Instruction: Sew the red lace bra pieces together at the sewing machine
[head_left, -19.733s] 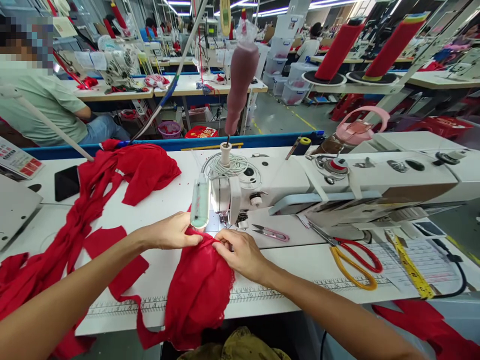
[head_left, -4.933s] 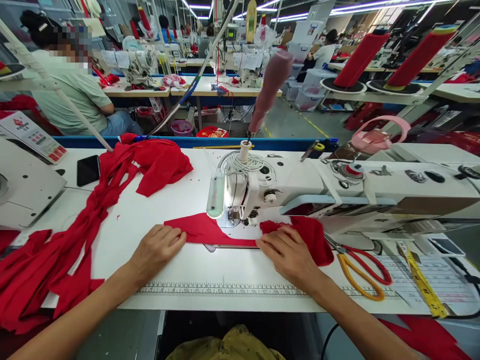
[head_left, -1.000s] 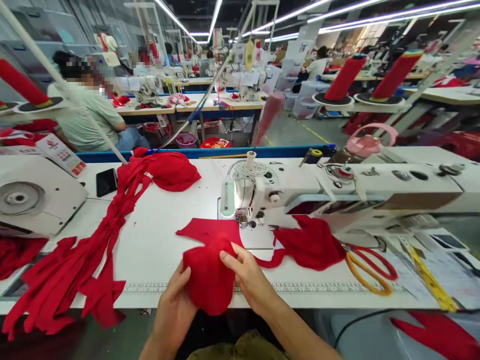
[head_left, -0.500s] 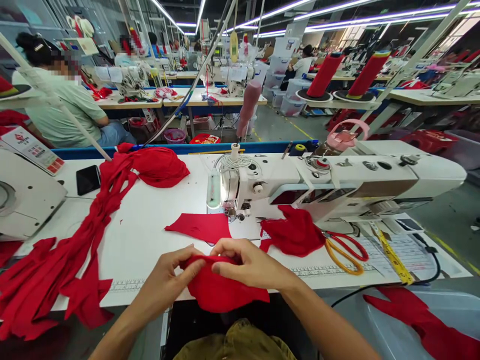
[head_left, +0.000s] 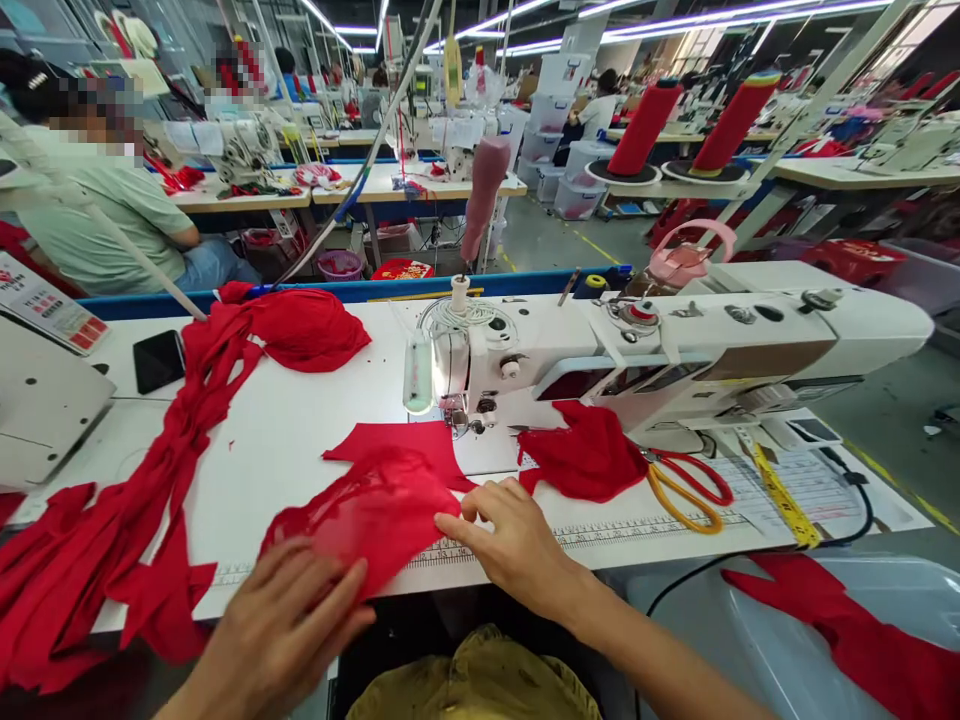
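A sheer red fabric piece (head_left: 360,515) lies spread at the table's front edge. My left hand (head_left: 281,625) rests flat on its near corner, fingers spread. My right hand (head_left: 514,540) presses its right edge, fingers stretched out. Under it lies a flat red cut piece (head_left: 401,440) that reaches toward the needle of the white sewing machine (head_left: 675,345). Another crumpled red piece (head_left: 581,455) sits beside the machine, right of my right hand.
A long bundle of red fabric (head_left: 187,420) runs along the left of the table, with a black phone (head_left: 157,360) beside it. Orange-handled scissors (head_left: 686,495) and a yellow tape measure (head_left: 780,495) lie at the right. A person in a green shirt (head_left: 97,215) sits at the back left.
Half a second ago both hands pinched a bunched red piece near my lap. Now it lies spread open on the table, and both hands have flattened onto it.
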